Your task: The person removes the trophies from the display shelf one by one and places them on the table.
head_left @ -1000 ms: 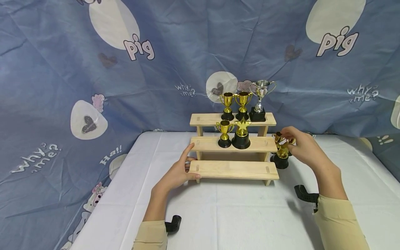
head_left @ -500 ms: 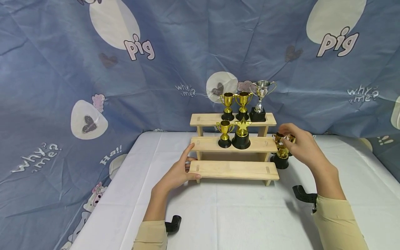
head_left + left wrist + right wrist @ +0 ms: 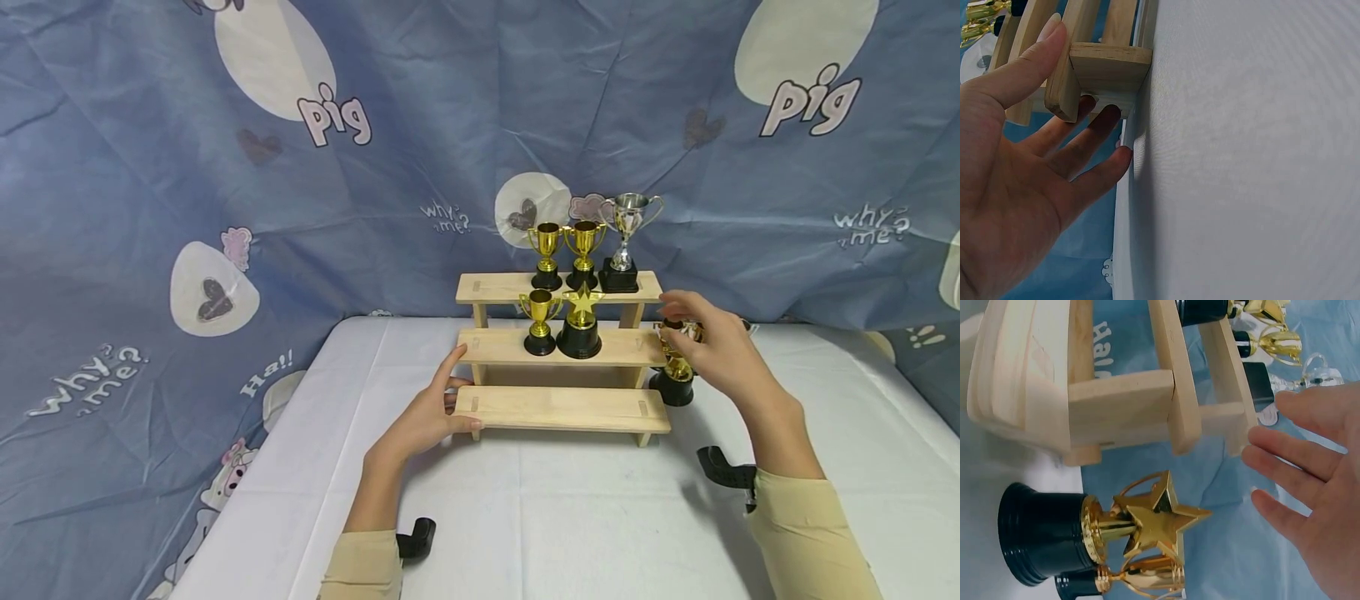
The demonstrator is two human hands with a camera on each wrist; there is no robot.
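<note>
A three-tier wooden stand [image 3: 562,407] is on the table. My left hand [image 3: 420,414] grips its left end, thumb over the bottom step's front edge and fingers at the side. My right hand [image 3: 716,346] is at the opposite end with fingers apart, fingertips right by the top step's end in the right wrist view; it holds nothing. The top step carries two gold cups [image 3: 583,242] and a silver cup trophy [image 3: 628,218]. On the middle step stand a gold cup [image 3: 539,310] and a star trophy [image 3: 580,333].
Right of the stand, another star trophy [image 3: 675,390] stands on the white tablecloth [image 3: 570,517], with a gold cup [image 3: 1147,575] close beside it in the right wrist view. My right hand partly hides this group from the head camera. A blue patterned curtain [image 3: 405,150] hangs behind.
My right hand has shifted left and slightly up, from over the trophies on the table to the end of the top step. My left hand and the stand have stayed put.
</note>
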